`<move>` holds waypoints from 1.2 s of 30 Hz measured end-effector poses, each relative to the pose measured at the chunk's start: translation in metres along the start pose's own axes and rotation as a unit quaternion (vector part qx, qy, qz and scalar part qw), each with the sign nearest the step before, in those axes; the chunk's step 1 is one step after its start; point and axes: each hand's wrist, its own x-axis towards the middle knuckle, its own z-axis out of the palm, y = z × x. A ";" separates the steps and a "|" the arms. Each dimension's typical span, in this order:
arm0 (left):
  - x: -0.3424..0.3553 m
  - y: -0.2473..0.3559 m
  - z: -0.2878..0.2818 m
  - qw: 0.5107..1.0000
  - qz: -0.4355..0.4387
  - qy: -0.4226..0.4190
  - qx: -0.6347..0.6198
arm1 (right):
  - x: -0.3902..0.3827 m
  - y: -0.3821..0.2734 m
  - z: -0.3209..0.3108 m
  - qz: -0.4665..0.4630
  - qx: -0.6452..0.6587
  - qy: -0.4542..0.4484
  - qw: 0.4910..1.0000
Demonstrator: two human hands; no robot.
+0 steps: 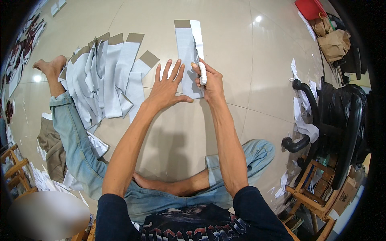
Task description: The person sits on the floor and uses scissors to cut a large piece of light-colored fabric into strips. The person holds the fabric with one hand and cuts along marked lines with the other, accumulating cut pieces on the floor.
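Strip: a long grey strip (186,56) with a brown tab at its far end and a white strip (198,34) peeking out along its right edge. Looks flat and stiff-ish, like card or lined fabric.
Where it is: flat on the beige tiled floor (249,72), straight out in front of the seated person.
Axis: long side runs away from the person, brown end farthest, near end under the hands.
Left hand: left hand (168,86) is spread wide open, palm down, fingers fanned, pressing on the strip's left side. Not gripping anything.
Right hand: right hand (209,82) is curled shut around a thin blade (195,50) with a white-wrapped handle, blade lying along the strip's right edge.
Pile: a fanned stack of similar strips (104,76) sits to the left, near the leg.
Containers: a red bin (309,8) and brown bags (333,42) at far right; can't tell what's in them.
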 end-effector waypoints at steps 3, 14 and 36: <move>0.000 0.001 -0.002 1.000 -0.003 -0.005 -0.003 | 0.000 -0.003 0.001 0.004 0.022 0.003 1.000; -0.001 0.001 -0.002 1.000 0.001 -0.005 0.002 | 0.022 -0.008 0.007 -0.010 -0.010 -0.020 1.000; 0.153 -0.082 -0.002 0.979 -0.056 0.180 0.075 | 0.042 -0.018 0.009 -0.010 0.038 -0.033 0.999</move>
